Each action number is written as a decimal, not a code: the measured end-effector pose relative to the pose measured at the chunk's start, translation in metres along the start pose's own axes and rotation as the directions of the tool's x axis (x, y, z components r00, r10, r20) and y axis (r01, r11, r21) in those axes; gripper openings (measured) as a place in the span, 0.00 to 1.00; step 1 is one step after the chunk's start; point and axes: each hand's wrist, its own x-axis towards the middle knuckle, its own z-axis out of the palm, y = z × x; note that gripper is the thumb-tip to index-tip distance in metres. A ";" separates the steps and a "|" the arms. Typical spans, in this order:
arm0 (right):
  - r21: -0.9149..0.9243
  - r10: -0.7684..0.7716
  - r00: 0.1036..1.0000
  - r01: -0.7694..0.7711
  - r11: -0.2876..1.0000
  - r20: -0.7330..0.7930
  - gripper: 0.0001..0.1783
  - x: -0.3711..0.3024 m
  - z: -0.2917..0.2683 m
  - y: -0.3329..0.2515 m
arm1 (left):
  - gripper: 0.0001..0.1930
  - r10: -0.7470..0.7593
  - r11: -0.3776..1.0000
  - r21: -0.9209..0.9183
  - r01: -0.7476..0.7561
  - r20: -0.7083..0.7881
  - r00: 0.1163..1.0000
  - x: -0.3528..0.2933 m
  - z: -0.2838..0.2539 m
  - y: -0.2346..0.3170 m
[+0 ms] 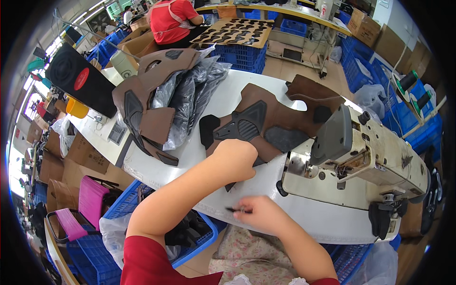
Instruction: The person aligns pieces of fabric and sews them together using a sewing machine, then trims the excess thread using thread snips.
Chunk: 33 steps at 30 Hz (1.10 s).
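A brown sheet-like panel with black moulded patches lies on the white table, left of the sewing machine. My left hand is closed in a fist over its near edge, and a dark tip of material shows below the hand. The fingers are mostly hidden behind the knuckles. Near the table's front edge, my right hand is closed around a small dark pointed tool, its tip pointing left. Farther left, similar brown panels are stacked with crumpled clear plastic sheets between them.
A black speaker-like box and a yellow cup stand at the table's left end. Below the front edge is a blue basket with black pieces. A person in red works beyond, beside a board of dark cutouts. Thread spools stand right.
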 end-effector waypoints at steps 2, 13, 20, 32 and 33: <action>-0.011 -0.100 0.994 0.101 0.995 0.049 0.16 -0.014 0.000 0.000 | 0.12 -0.015 1.000 -0.009 0.015 0.003 1.000 -0.001 0.002 0.001; 0.052 -0.149 0.980 0.157 0.986 -0.134 0.19 -0.042 -0.008 0.002 | 0.18 -0.113 0.972 -0.232 0.044 -0.292 0.950 -0.059 0.037 -0.018; -0.357 -0.268 0.867 0.114 0.927 -0.421 0.15 -0.018 -0.006 0.012 | 0.20 -0.227 0.953 -0.257 0.163 -0.245 0.943 -0.101 0.080 0.010; -0.637 -0.537 0.790 0.257 0.727 -0.294 0.13 0.017 -0.003 0.007 | 0.14 -0.368 0.917 -0.355 0.179 -0.585 0.723 -0.118 0.101 -0.008; -0.589 -0.523 0.798 0.276 0.760 -0.301 0.13 0.017 -0.003 0.006 | 0.13 -0.405 0.904 -0.386 0.184 -0.637 0.657 -0.114 0.099 -0.015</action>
